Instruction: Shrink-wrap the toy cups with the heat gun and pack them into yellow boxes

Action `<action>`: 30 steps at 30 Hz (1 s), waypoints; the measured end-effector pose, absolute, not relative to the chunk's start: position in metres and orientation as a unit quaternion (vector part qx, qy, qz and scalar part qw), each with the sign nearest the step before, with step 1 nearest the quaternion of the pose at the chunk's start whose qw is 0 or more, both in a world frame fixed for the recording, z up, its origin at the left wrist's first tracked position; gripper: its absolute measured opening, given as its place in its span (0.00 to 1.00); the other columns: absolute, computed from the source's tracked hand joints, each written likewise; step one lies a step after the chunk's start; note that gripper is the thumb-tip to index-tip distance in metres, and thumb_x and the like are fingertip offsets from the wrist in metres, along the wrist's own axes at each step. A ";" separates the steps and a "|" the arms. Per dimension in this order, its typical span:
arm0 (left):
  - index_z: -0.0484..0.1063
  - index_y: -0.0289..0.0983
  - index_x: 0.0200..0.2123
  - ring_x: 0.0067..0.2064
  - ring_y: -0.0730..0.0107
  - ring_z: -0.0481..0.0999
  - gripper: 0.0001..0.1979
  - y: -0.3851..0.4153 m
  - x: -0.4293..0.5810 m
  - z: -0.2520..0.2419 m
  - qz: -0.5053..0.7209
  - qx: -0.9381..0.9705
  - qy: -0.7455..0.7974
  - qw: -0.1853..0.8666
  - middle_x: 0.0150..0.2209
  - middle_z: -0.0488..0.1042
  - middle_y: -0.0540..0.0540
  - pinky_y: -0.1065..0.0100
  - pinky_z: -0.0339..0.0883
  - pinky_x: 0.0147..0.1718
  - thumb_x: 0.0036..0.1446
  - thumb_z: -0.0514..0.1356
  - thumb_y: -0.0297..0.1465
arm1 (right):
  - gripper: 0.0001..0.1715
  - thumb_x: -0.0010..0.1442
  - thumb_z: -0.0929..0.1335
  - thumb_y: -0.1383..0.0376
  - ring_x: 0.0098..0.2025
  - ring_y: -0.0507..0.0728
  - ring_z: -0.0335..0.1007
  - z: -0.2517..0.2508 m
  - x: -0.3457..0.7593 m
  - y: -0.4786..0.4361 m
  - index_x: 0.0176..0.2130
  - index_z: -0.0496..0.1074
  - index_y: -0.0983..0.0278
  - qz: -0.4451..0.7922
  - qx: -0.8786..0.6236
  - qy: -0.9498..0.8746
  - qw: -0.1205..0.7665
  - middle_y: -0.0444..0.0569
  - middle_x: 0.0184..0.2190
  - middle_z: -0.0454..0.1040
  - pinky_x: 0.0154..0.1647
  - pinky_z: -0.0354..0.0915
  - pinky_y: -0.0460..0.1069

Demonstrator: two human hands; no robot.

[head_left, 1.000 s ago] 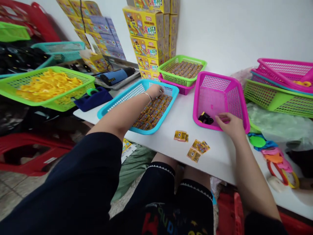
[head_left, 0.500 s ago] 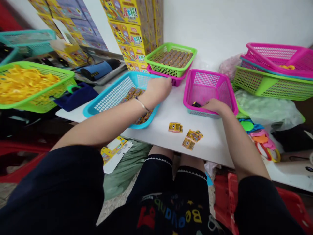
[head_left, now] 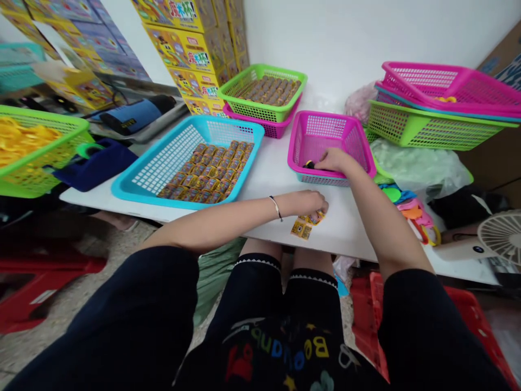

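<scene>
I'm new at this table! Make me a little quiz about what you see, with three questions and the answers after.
1. True or false: the right hand reaches into the front pink basket.
2. Pick one: what colour is the basket sitting on top of the back pink basket? A green, B blue, C red.
3. Fill the gap: the bracelet is on the ___ wrist.

Key: 1 true; 2 A; 3 left
</scene>
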State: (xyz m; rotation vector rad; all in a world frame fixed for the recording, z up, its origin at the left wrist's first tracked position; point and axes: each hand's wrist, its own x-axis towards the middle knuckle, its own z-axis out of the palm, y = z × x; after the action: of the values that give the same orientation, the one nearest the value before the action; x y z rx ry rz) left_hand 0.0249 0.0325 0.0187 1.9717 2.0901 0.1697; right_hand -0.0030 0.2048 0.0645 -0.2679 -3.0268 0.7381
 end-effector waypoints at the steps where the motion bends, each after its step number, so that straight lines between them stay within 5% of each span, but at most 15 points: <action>1: 0.82 0.35 0.40 0.42 0.62 0.81 0.07 0.030 0.024 0.021 0.061 0.672 0.727 0.128 0.39 0.81 0.42 0.70 0.70 0.40 0.55 0.71 0.25 | 0.17 0.51 0.74 0.63 0.36 0.58 0.77 0.068 0.004 0.208 0.41 0.81 0.68 0.248 -0.090 -0.964 0.040 0.50 0.31 0.81 0.44 0.74 0.52; 5: 0.81 0.34 0.34 0.37 0.67 0.81 0.02 0.013 0.030 0.037 0.183 0.645 0.734 0.106 0.36 0.82 0.43 0.72 0.70 0.38 0.59 0.69 0.27 | 0.20 0.57 0.71 0.58 0.44 0.57 0.78 0.069 0.035 0.218 0.47 0.80 0.65 0.332 -0.055 -0.898 0.284 0.52 0.43 0.82 0.52 0.73 0.53; 11: 0.70 0.38 0.57 0.38 0.71 0.84 0.16 0.003 0.033 0.063 0.442 0.497 0.747 -0.006 0.34 0.83 0.52 0.73 0.71 0.40 0.67 0.64 0.31 | 0.28 0.57 0.72 0.42 0.37 0.54 0.76 0.042 0.071 0.208 0.45 0.77 0.61 0.456 -0.041 -0.754 0.470 0.49 0.39 0.79 0.43 0.75 0.52; 16: 0.60 0.35 0.63 0.43 0.65 0.86 0.21 0.016 0.020 0.037 0.455 0.506 0.729 -0.067 0.36 0.83 0.47 0.68 0.75 0.42 0.73 0.58 0.37 | 0.30 0.55 0.73 0.38 0.32 0.53 0.74 0.042 0.084 0.202 0.38 0.76 0.61 0.524 -0.084 -0.688 0.496 0.45 0.31 0.77 0.39 0.75 0.51; 22: 0.69 0.36 0.50 0.50 0.65 0.83 0.11 0.016 0.010 0.012 0.407 0.556 0.712 -0.133 0.41 0.83 0.44 0.59 0.73 0.58 0.74 0.55 0.38 | 0.31 0.56 0.70 0.35 0.31 0.52 0.74 0.038 0.087 0.197 0.32 0.71 0.59 0.557 -0.078 -0.709 0.426 0.43 0.28 0.74 0.37 0.74 0.50; 30: 0.55 0.39 0.61 0.47 0.66 0.85 0.21 0.009 0.018 0.007 0.548 0.515 0.643 -0.143 0.48 0.81 0.42 0.64 0.78 0.48 0.74 0.55 0.43 | 0.30 0.55 0.74 0.37 0.33 0.53 0.75 0.039 0.093 0.185 0.30 0.71 0.59 0.539 -0.027 -0.726 0.427 0.45 0.31 0.78 0.37 0.74 0.50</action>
State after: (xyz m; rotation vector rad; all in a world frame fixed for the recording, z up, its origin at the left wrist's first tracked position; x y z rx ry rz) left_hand 0.0177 0.0088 0.0075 1.7847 2.2270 1.8990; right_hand 0.0933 0.1849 0.0389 -0.0677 -1.8131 1.3475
